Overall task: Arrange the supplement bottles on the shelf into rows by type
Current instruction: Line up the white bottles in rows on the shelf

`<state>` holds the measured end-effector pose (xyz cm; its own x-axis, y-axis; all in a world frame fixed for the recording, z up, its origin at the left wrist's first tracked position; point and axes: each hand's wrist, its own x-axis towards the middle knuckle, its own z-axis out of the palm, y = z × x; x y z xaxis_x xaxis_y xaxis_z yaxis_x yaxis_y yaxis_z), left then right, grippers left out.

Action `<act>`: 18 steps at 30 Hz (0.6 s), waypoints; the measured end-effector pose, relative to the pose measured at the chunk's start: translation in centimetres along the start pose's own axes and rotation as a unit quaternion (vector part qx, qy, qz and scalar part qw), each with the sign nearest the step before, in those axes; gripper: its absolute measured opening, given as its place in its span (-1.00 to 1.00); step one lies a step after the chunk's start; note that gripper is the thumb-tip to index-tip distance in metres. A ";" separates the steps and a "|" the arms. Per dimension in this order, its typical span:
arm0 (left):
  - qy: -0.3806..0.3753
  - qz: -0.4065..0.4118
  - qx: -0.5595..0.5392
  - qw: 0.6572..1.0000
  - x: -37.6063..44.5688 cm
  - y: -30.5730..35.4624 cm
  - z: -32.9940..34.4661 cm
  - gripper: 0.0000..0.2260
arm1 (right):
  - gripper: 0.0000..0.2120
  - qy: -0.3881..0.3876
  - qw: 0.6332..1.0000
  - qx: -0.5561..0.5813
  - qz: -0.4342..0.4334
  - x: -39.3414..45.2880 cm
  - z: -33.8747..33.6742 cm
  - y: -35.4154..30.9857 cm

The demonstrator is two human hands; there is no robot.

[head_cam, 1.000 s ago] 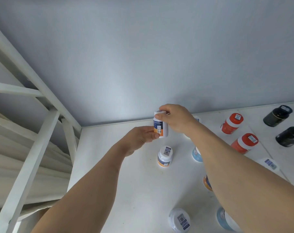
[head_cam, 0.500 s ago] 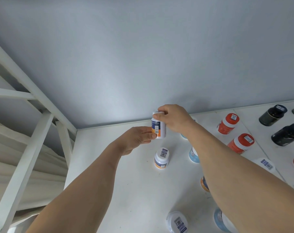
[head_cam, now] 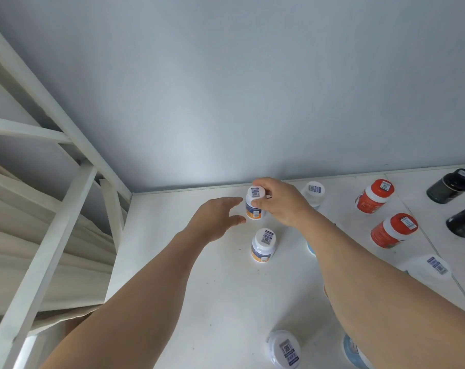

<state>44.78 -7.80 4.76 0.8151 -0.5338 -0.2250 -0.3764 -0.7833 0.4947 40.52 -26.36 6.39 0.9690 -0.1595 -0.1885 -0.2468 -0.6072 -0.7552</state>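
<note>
Right hand [head_cam: 280,202]: reached in from the lower right, forearm crossing the shelf [head_cam: 188,275] diagonally; fingers curled over the cap and upper side of an orange-banded bottle [head_cam: 254,206], thumb against its front. The bottle stood upright near the back left of the shelf, close to the wall [head_cam: 226,89]; whether its base touched the shelf could not be told.

Left hand [head_cam: 216,218]: extended from the lower left, palm turned toward the bottle, fingers straight and slightly spread, thumb below; fingertips just beside the bottle, holding nothing.

Second orange-banded bottle [head_cam: 263,245]: upright, just in front of the held one, apart from both hands.

White-capped bottle [head_cam: 314,193]: upright at the back, behind the right wrist.

Two red bottles [head_cam: 375,195] [head_cam: 393,230]: upright, to the right, one before the other.

Two dark bottles [head_cam: 451,185] [head_cam: 464,221]: at the far right edge.

Near bottle [head_cam: 284,348]: white cap, at the front edge between the forearms.

Rack frame [head_cam: 53,222]: white bars, left of the shelf.
</note>
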 end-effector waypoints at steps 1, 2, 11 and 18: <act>0.002 0.000 0.003 1.000 -0.1 0.0 0.0 -0.48 | -0.58 0.000 1.000 -0.001 0.000 0.0 0.1 0.0; 0.002 -0.003 0.002 1.000 -0.2 0.0 0.0 -0.48 | -0.58 -0.001 1.000 -0.003 0.000 0.0 0.2 0.0; 0.081 0.045 0.184 0.979 -2.2 2.1 -1.1 -0.64 | -0.70 0.052 0.983 -0.159 -0.072 -2.0 -1.1 -1.5; 0.175 0.121 0.285 0.935 -4.9 4.6 -1.9 -0.72 | -0.73 0.011 0.935 -0.321 -0.153 -5.6 -2.0 -3.0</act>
<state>39.89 -8.20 9.72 0.7323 -0.6583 0.1742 -0.6604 -0.7490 -0.0543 35.82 -25.16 11.00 0.9962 0.0865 -0.0075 0.0822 -0.9676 -0.2385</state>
